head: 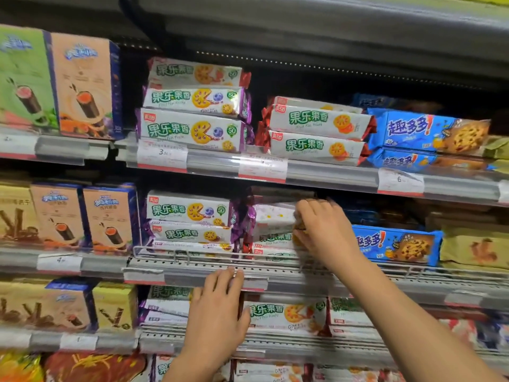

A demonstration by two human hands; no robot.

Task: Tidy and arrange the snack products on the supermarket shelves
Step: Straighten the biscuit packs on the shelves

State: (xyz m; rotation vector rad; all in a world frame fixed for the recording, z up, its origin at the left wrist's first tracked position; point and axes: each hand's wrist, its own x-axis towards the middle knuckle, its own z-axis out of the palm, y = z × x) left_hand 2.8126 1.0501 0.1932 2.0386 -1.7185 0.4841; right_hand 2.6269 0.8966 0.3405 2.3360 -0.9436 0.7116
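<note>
Gripping one blurred packet [271, 216], seemingly.

Right hand [322, 230] reaches up, fingers [304, 206] seemingly curled, blurred; left hand [217, 307] lower, fingers straight.

Supermkt: snack shelves [303, 176] w/ price tags [162, 155].

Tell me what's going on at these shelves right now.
A person is tidying biscuit packs on supermarket shelves. The right hand grips a white biscuit pack in the red-ended stack on the middle shelf. The left hand rests with straight fingers against the shelf edge below. Neighbouring purple-ended packs sit stacked.
</note>
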